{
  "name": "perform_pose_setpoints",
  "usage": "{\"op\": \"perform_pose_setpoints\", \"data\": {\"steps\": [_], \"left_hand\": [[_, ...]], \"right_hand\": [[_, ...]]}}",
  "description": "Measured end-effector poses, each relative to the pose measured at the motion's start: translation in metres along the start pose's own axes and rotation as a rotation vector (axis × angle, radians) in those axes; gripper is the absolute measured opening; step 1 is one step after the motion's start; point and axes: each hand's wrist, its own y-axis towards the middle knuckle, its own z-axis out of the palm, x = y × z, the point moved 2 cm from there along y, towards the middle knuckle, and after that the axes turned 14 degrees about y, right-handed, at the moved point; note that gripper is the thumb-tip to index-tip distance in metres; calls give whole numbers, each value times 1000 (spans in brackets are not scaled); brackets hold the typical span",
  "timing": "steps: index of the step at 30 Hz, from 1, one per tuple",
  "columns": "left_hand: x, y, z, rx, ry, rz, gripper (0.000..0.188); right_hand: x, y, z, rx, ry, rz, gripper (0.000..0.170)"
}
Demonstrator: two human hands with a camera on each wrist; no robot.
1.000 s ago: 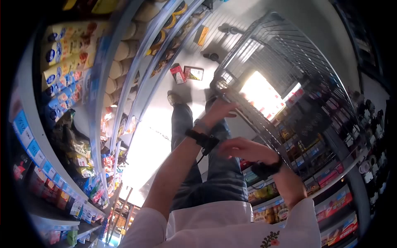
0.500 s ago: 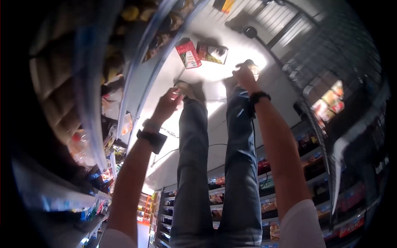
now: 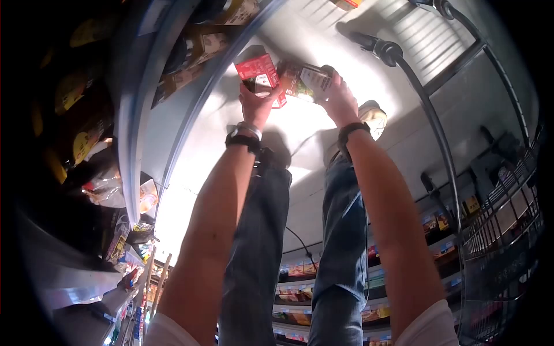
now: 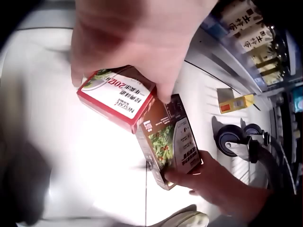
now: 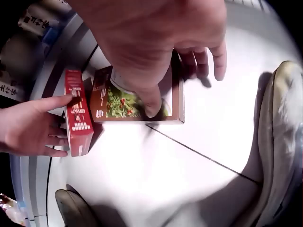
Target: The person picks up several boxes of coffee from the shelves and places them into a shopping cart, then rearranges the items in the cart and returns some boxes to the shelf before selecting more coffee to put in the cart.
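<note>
My left hand [image 3: 258, 108] grips a red Nescafé box [image 3: 258, 72] near the floor, thumb on one side and fingers on the other. In the right wrist view this red box [image 5: 78, 113] stands on edge between thumb and fingers of the left hand [image 5: 31, 125]. Beside it, my right hand [image 3: 341, 105] holds a brown box [image 3: 294, 79] with a picture of green leaves and red berries. The right thumb presses on the printed face of the brown box [image 5: 120, 105], and the fingers reach over its far edge. The two boxes are close together.
A shopping cart frame [image 3: 430, 106] with a caster wheel [image 3: 389, 53] stands on the right. Store shelves [image 3: 190, 86] line the left side. A yellow-orange box [image 4: 236, 104] lies on the floor by the wheels. A shoe [image 3: 372, 118] is near the right hand.
Both hands have come down from the cart to the floor and taken hold of the two boxes, the left on the red one, the right on the brown one. The view has moved closer to the floor.
</note>
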Motion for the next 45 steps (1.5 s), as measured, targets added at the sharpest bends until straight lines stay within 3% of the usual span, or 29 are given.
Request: {"op": "perform_pose_setpoints", "data": {"steps": [1, 4, 5, 7, 8, 9, 10, 11, 12, 13, 14, 15, 17, 19, 23, 24, 25, 27, 28, 29, 31, 32, 33, 35, 38, 40, 42, 44, 45], "left_hand": [[-2, -1, 8, -11, 15, -60, 103], [9, -17, 23, 146, -34, -287, 111], [21, -28, 32, 31, 94, -379, 109], [23, -40, 39, 245, -221, -337, 97], [23, -47, 42, 356, -370, -338, 91], [18, -54, 40, 368, -384, -343, 85], [2, -63, 33, 381, -398, -349, 79], [-11, -77, 24, 388, -301, -376, 61], [-18, -88, 15, 527, -310, -353, 55], [-25, -98, 6, 665, -320, -324, 52], [-34, -111, -2, 624, -242, -367, 51], [-43, -122, -9, 670, -357, -252, 52], [-59, -150, -29, 661, -367, -397, 52], [-75, -171, -60, 663, -493, -319, 48], [-109, -217, -124, 461, -469, -127, 40], [-122, -227, -141, 408, -431, -147, 42], [-161, -242, -164, 415, -471, -130, 50], [-165, -255, -191, 267, -183, -94, 53], [-179, -259, -206, 254, -21, -166, 57], [-181, -260, -216, 252, -50, -99, 56], [-225, -279, -239, 357, -129, -79, 57], [-245, -287, -251, 382, -3, -17, 56], [-237, -283, -261, 378, 187, 194, 55], [-293, -303, -286, 467, 499, 341, 59], [-378, -356, -312, 509, 952, 638, 64], [-407, -392, -317, 580, 1066, 731, 62], [-441, -424, -318, 675, 1073, 836, 69], [-475, -454, -319, 740, 1018, 883, 80], [-494, -463, -318, 826, 988, 817, 84]], "right_hand": [[-4, 3, 6, 72, 52, 131, 90], [-31, 10, 19, 56, 200, 190, 88], [-43, 11, 28, 62, 325, 207, 90], [-37, -2, 20, 16, 287, 177, 87], [-33, -7, 18, 178, 412, 208, 81], [-33, -10, 21, 341, 538, 236, 75], [-29, -17, 24, 378, 611, 197, 64], [-29, -26, 26, 386, 616, 199, 64], [-14, -43, 19, 417, 750, 166, 63], [-5, -59, 15, 442, 886, 127, 63], [5, -75, 11, 471, 950, 166, 65], [13, -90, 9, 498, 1012, 208, 69], [12, -120, 17, 374, 818, -27, 73], [52, -158, -20, 370, 777, -40, 73], [131, -236, -75, 169, 805, -308, 66], [154, -253, -96, 209, 888, -268, 66], [171, -268, -109, 170, 751, -351, 68], [199, -300, -128, 137, 703, -412, 69], [211, -315, -139, 123, 688, -437, 71], [221, -330, -150, 106, 670, -461, 73], [236, -354, -172, 110, 555, -542, 76], [240, -368, -182, 136, 537, -595, 77], [242, -381, -194, 159, 513, -648, 79], [254, -400, -235, 331, 515, -732, 75], [276, -428, -305, 118, 417, -768, 73], [294, -445, -358, 104, 372, -662, 76], [292, -452, -386, 146, 305, -549, 91], [288, -457, -401, 312, 327, -440, 88], [287, -459, -412, 379, 336, -391, 86]]}}
